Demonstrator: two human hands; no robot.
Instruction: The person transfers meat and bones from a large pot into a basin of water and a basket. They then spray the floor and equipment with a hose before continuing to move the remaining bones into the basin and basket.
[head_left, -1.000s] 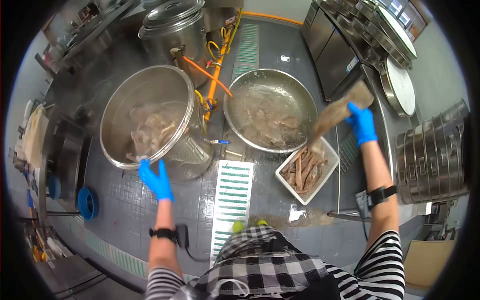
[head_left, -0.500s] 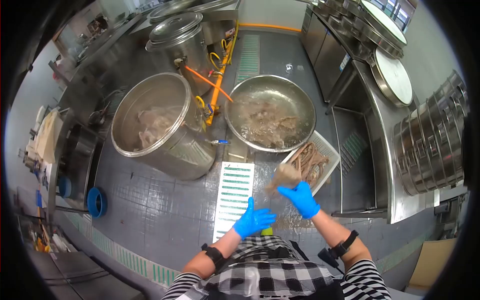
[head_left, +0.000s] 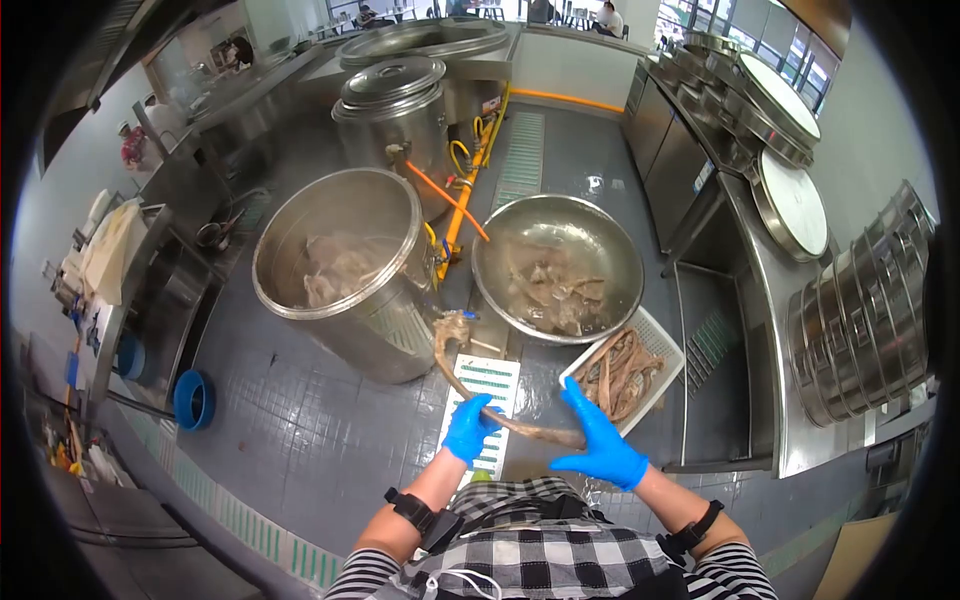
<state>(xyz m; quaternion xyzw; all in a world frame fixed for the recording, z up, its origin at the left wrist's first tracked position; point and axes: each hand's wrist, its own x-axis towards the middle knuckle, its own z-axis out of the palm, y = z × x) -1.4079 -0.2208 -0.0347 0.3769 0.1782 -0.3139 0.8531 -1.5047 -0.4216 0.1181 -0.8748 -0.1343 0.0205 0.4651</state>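
My left hand (head_left: 468, 428), in a blue glove, is closed around a long, curved, brownish strip of meat (head_left: 540, 431). One ragged end of the strip rises toward the large pot, and the other end reaches across to my right hand (head_left: 603, 445). That hand, gloved in blue too, is open, with thumb and fingers apart around the strip's end. Just beyond it is a white perforated basket (head_left: 672, 349) holding several similar strips (head_left: 622, 375). Behind the basket, a wide metal basin (head_left: 625, 225) holds water and pieces of meat (head_left: 555, 290).
A tall steel pot (head_left: 372, 345) with pale pieces inside stands at left, a lidded pot (head_left: 390, 115) behind it. An orange hose (head_left: 445, 190) runs to the basin. Right, a steel table (head_left: 800, 440) carries stacked round metal pans (head_left: 865, 310). A blue bucket (head_left: 194, 400) is on the left.
The bunched piece in my right hand now hangs stretched out, with my left hand closed on it. My right hand has opened. The head view has tilted up.
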